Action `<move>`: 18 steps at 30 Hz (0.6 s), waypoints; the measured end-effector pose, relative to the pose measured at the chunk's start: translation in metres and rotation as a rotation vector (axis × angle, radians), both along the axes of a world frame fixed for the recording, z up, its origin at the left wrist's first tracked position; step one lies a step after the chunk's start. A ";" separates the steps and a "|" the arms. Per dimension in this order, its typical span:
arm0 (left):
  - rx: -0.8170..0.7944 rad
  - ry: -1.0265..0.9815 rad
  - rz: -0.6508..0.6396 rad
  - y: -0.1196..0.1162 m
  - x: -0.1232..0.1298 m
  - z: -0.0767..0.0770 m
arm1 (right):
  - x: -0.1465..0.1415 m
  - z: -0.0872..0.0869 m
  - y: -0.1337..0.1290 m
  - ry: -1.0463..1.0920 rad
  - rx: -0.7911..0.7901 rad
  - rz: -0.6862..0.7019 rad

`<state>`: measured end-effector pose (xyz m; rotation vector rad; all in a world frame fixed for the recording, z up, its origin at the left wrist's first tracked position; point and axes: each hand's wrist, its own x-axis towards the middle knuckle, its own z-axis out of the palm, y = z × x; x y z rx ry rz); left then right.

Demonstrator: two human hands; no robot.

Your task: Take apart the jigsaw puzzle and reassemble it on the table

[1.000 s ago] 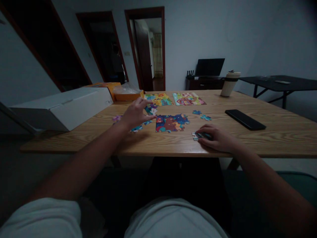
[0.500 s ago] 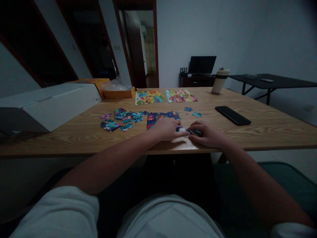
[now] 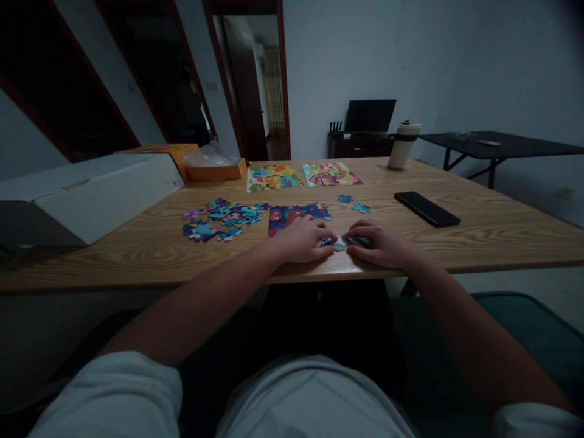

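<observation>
Close to the table's front edge, my two hands face each other over a small group of puzzle pieces (image 3: pixel 340 243), light blue and dark. My left hand (image 3: pixel 305 240) has its fingers curled on the left end of these pieces. On the right end, my right hand (image 3: pixel 381 244) holds them between thumb and fingers. Part of the group is hidden under both hands. Behind my left hand lies a partly joined dark blue and red puzzle (image 3: pixel 285 216), its lower part covered. A pile of loose puzzle pieces (image 3: pixel 223 219) spreads to the left.
Two loose blue pieces (image 3: pixel 360 207) lie behind my right hand. A black phone (image 3: pixel 426 208) is at the right, a cup (image 3: pixel 404 146) farther back. Two colourful puzzles (image 3: pixel 274 177) lie at the back. A white box (image 3: pixel 104 188) and an orange box (image 3: pixel 216 173) stand left.
My left hand's fingers have drawn back slightly to the left, showing more of the light puzzle pieces between the hands. My right hand stays about where it was. The view has shifted slightly.
</observation>
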<state>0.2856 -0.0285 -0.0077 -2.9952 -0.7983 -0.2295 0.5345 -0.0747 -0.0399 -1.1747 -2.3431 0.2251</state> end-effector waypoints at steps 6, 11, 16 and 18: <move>0.026 0.021 0.056 -0.002 0.000 0.003 | 0.006 -0.001 0.003 0.179 0.023 -0.210; 0.031 0.017 0.014 -0.001 -0.002 0.003 | 0.007 -0.003 0.005 0.206 -0.014 -0.283; 0.029 0.023 0.009 -0.002 -0.003 0.004 | 0.007 -0.005 0.006 0.173 -0.029 -0.219; 0.024 0.027 0.023 -0.003 -0.003 0.005 | 0.007 -0.005 0.006 0.168 -0.028 -0.211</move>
